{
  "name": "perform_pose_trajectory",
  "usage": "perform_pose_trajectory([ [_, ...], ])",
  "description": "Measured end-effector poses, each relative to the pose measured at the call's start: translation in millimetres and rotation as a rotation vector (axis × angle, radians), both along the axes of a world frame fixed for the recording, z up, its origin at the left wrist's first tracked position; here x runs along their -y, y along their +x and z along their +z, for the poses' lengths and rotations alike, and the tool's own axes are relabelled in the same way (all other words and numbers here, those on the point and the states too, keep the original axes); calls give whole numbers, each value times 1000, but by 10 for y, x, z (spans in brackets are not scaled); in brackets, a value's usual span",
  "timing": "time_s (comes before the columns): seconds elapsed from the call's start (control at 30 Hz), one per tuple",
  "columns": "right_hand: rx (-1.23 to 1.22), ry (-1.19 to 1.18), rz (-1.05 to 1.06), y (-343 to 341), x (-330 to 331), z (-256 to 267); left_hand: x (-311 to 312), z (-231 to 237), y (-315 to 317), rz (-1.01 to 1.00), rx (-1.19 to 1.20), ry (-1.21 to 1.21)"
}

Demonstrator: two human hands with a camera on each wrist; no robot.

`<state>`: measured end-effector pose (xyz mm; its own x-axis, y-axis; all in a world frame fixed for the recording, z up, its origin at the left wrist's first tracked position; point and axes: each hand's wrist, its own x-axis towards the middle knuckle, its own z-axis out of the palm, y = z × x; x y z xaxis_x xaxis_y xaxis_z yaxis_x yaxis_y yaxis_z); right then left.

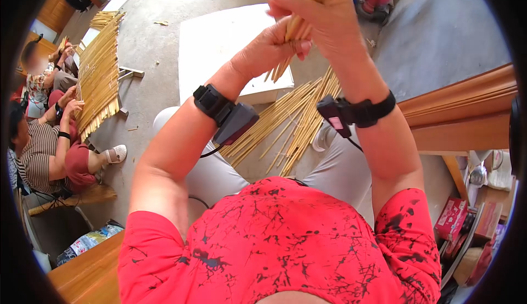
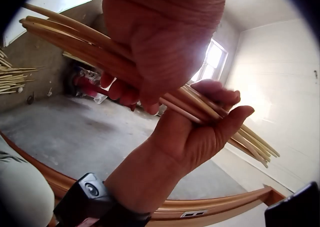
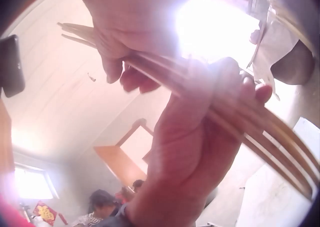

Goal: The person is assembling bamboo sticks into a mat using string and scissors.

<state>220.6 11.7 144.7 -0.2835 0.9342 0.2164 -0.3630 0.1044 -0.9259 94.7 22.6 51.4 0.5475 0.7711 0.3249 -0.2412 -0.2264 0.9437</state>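
Both hands grip one bundle of thin yellowish stalks (image 1: pixel 281 69), held up slanting in front of the body. My left hand (image 1: pixel 266 52) has its fingers curled round the lower part, and the stalk ends stick out below it. Higher up, my right hand (image 1: pixel 333 23) grips the same bundle. In the left wrist view, the left hand (image 2: pixel 162 34) covers the middle of the stalks, with the right hand (image 2: pixel 197 137) wrapped round them further along. From the right wrist, the left hand (image 3: pixel 192 132) shows up blurred around the stalks.
Loose stalks (image 1: pixel 269 120) lie on the floor between the legs, beside a white board (image 1: pixel 211 48). At left, two seated people work at a mat of stalks (image 1: pixel 99 73) on a stand. A brown wooden ledge (image 1: pixel 461 106) and a shelf with boxes (image 1: pixel 451 219) are at right.
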Motion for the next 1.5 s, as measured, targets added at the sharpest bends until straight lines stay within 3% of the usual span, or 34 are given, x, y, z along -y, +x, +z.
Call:
perform_pose_trajectory([
  [0.07,349,203,108,-168,-296,-233,-123,-27,-117,39,11,29],
  [0.1,165,324,-39,-287,-305,-264,-174,-66,-179,141,-46,25],
  [0.13,170,325,-30,-334,-362,-320,-224,-123,-243,243,-104,16],
  [0.33,245,289,-225,-551,-634,-1022,-360,-756,-423,252,21,-143],
  [0.43,251,241,-223,-595,-674,-1173,-416,-815,-350,307,-113,-179],
  [0.7,173,363,-274,-562,-750,-1156,-429,-763,-203,370,-27,-173],
  [0.77,277,291,-260,-556,-742,-1197,-454,-779,-191,389,-16,-179],
  [0.83,237,290,-259,-531,-737,-1163,-500,-807,-185,439,-142,-105],
  [0.93,166,282,-255,-533,-696,-1084,-447,-645,-171,475,-114,-88],
  [1.07,128,303,-324,-540,-751,-1225,-545,-961,-194,556,-206,106],
  [1.13,126,189,-299,-532,-731,-1231,-564,-1037,-122,615,-206,179],
  [1.27,110,92,-252,-472,-747,-1201,-544,-978,-108,534,-230,50],
  [1.4,-98,-24,-279,-378,-718,-1135,-422,-879,-84,634,-281,157],
  [1.47,-193,-72,-304,-316,-669,-1144,-377,-835,-139,706,-592,290],
  [1.5,-257,-144,-297,-317,-621,-1153,-342,-814,-166,726,-615,352],
])
